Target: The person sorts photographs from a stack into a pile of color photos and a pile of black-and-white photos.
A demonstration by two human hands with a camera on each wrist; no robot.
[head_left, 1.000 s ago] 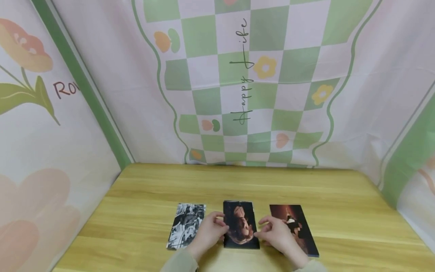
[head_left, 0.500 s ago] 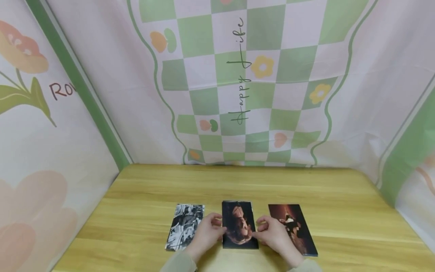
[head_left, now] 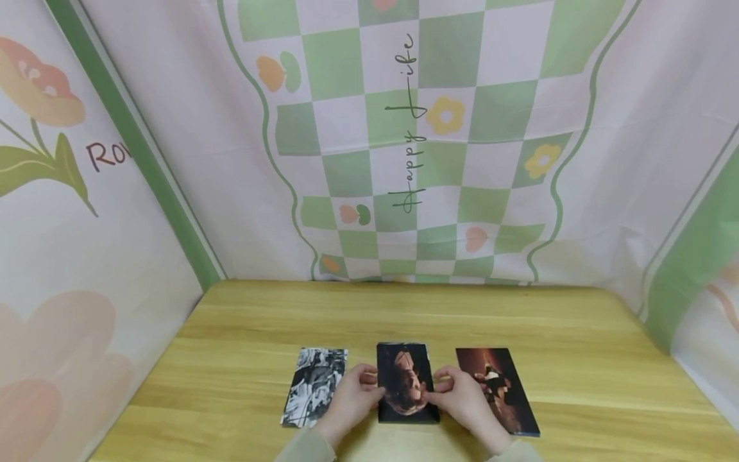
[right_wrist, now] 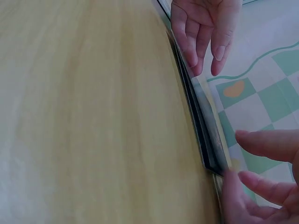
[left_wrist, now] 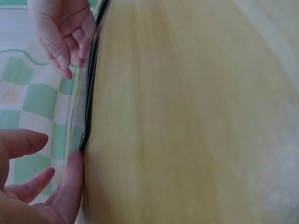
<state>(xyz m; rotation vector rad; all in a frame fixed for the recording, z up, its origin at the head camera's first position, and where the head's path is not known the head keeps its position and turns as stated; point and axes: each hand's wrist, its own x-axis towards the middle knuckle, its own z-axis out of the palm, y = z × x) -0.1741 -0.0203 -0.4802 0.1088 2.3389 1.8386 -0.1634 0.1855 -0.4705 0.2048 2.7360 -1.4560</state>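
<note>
A dark photo card [head_left: 407,378] with a portrait lies on top of a stack in the middle of the table. In the head view my left hand [head_left: 353,391] is at its left edge and my right hand [head_left: 458,394] at its right edge, thumb tip overlapping the print. The left wrist view shows one digit of my left hand [left_wrist: 42,186] right at the stack's corner, the others spread apart. Seen from the right wrist, the stack's edges [right_wrist: 198,121] fan slightly into layers, and a digit of my right hand [right_wrist: 261,186] meets the near corner.
A black-and-white photo card [head_left: 316,385] lies left of the middle stack. To the right lies a reddish-dark photo card [head_left: 499,388], partly behind my right hand. The wooden table [head_left: 404,311] backs onto a green-checked curtain [head_left: 398,160].
My right hand has shifted slightly left, its thumb now farther over the middle card. My left hand stays at the left edge, and the outer cards lie as before.
</note>
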